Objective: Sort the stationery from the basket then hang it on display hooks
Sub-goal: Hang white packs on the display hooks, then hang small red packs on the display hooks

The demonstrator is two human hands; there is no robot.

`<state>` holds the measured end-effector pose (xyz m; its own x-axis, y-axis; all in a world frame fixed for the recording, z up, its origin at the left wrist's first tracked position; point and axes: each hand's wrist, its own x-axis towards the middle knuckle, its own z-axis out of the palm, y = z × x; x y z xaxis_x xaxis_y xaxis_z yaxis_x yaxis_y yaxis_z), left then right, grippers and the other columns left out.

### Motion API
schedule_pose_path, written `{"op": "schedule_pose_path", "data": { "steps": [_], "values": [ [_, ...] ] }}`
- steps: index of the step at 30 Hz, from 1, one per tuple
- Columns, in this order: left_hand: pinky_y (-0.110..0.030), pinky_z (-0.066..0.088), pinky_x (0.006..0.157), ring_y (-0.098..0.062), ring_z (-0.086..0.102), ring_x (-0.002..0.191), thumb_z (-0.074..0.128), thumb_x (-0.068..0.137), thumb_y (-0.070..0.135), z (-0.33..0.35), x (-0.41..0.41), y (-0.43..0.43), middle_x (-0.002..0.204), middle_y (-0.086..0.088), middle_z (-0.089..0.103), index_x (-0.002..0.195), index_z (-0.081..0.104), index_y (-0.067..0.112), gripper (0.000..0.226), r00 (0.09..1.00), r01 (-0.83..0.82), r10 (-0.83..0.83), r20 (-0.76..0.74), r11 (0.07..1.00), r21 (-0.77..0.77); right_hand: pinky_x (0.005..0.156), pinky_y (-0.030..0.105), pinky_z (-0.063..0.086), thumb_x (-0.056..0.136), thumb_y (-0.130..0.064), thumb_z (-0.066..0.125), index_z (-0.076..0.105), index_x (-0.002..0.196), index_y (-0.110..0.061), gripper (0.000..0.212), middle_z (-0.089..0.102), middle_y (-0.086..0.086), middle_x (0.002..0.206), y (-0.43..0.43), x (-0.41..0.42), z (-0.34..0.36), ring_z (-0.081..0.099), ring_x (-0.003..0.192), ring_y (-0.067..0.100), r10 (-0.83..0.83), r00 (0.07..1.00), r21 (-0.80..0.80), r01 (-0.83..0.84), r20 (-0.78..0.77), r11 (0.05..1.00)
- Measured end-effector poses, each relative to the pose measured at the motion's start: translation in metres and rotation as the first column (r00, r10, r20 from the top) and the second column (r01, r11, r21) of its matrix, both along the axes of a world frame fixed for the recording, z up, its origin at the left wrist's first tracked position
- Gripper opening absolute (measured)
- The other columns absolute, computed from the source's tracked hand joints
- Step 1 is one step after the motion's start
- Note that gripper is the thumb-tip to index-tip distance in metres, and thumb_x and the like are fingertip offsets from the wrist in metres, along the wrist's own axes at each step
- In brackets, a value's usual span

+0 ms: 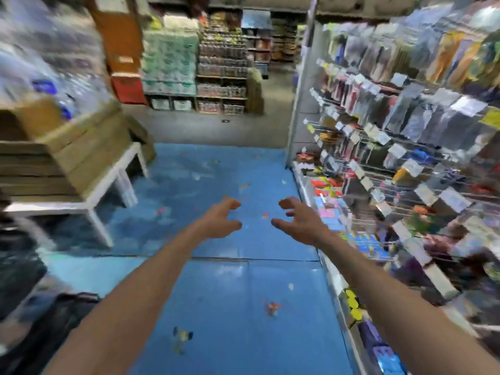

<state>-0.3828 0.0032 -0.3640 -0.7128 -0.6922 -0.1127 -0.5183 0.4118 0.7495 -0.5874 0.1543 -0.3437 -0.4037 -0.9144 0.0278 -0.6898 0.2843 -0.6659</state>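
1. Stationery in clear hanging packets fills the wire display hooks on your right; the basket is not in view.
2. Your left hand and right hand reach forward over the blue floor mat, fingers spread and curled, holding nothing.
3. Picture is blurred, so your head is probably turning; you may misjudge the hooks.
4. Small colourful scraps lie on the mat; stepping on them could make you slip.

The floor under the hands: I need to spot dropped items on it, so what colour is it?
Bright blue floor, seen in the head view, with small scattered bits.
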Motion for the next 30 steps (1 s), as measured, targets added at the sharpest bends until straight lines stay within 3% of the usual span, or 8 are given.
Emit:
{"op": "schedule_pose_path", "data": {
  "steps": [7,12,14,17,20,23,25,30],
  "values": [
    [-0.030,0.042,0.103,-0.021,0.045,0.140,0.074,0.093,0.017,0.000,0.223,-0.017,0.152,-0.003,0.045,0.150,0.040,0.013,0.066,0.926,-0.372,0.373,0.067,0.928,-0.016,0.085,0.024,0.044,0.088,-0.023,0.079,0.054,0.136,-0.009,0.056,0.057,0.003,0.132,-0.107,0.184,-0.003,0.057,0.109,0.018,0.412,0.910,-0.011,-0.412,0.051,0.911],
    [-0.032,0.038,0.110,-0.021,0.040,0.143,0.069,0.097,0.031,0.002,0.403,0.004,0.155,0.002,0.040,0.156,0.035,0.018,0.069,0.810,-0.572,0.570,0.140,0.820,-0.029,0.092,0.034,0.050,0.086,-0.027,0.080,0.057,0.129,-0.013,0.051,0.060,0.004,0.127,-0.155,0.356,-0.006,0.060,0.105,0.020,0.623,0.781,-0.011,-0.623,0.049,0.782],
    [-0.034,0.041,0.106,-0.021,0.050,0.129,0.072,0.094,0.030,0.001,0.469,0.015,0.138,0.006,0.047,0.149,0.040,0.023,0.064,0.752,-0.651,0.642,0.149,0.758,0.019,0.096,0.035,0.049,0.088,-0.031,0.078,0.055,0.133,-0.013,0.054,0.059,0.006,0.132,-0.164,0.423,-0.008,0.060,0.113,0.025,0.704,0.710,0.002,-0.704,0.026,0.710],
    [-0.044,0.049,0.103,-0.023,0.062,0.106,0.076,0.084,0.033,0.000,0.555,0.029,0.117,0.004,0.060,0.120,0.052,0.030,0.043,0.657,-0.751,0.738,0.157,0.660,0.039,0.104,0.035,0.043,0.091,-0.032,0.074,0.051,0.139,-0.010,0.058,0.055,0.008,0.141,-0.175,0.519,-0.010,0.056,0.127,0.029,0.797,0.604,0.037,-0.796,-0.002,0.604],
    [-0.050,0.050,0.103,-0.031,0.062,0.117,0.075,0.075,0.047,0.001,0.625,0.045,0.127,-0.007,0.063,0.122,0.057,0.018,0.058,0.562,-0.821,0.805,0.189,0.570,0.009,0.094,0.036,0.048,0.089,-0.028,0.074,0.055,0.126,-0.015,0.044,0.061,0.008,0.126,-0.184,0.600,-0.015,0.060,0.118,0.030,0.839,0.543,0.038,-0.840,0.036,0.542],
    [-0.033,0.043,0.107,-0.027,0.051,0.133,0.073,0.091,0.033,-0.006,0.682,0.052,0.147,-0.006,0.050,0.148,0.043,0.012,0.067,0.491,-0.860,0.837,0.241,0.510,-0.016,0.082,0.027,0.044,0.092,-0.027,0.071,0.055,0.130,-0.010,0.044,0.061,0.005,0.121,-0.192,0.663,-0.018,0.059,0.107,0.021,0.878,0.475,0.059,-0.880,0.058,0.472],
    [-0.030,0.039,0.105,-0.026,0.047,0.136,0.071,0.094,0.033,-0.010,0.712,0.053,0.150,-0.006,0.043,0.154,0.036,0.012,0.072,0.465,-0.875,0.845,0.266,0.484,-0.010,0.080,0.023,0.041,0.094,-0.024,0.070,0.056,0.125,-0.004,0.040,0.060,0.004,0.113,-0.200,0.695,-0.022,0.056,0.102,0.017,0.892,0.443,0.087,-0.896,0.088,0.436],
    [-0.050,0.048,0.106,-0.024,0.056,0.124,0.068,0.063,0.078,-0.071,0.799,0.010,0.142,-0.003,0.051,0.139,0.049,0.026,0.094,0.430,-0.903,0.875,0.221,0.418,0.102,0.097,0.046,0.049,0.091,-0.023,0.072,0.052,0.125,0.010,0.051,0.058,0.028,0.127,-0.237,0.743,-0.023,0.058,0.115,0.040,0.900,0.421,0.134,-0.904,0.109,0.407]
  ]
}}
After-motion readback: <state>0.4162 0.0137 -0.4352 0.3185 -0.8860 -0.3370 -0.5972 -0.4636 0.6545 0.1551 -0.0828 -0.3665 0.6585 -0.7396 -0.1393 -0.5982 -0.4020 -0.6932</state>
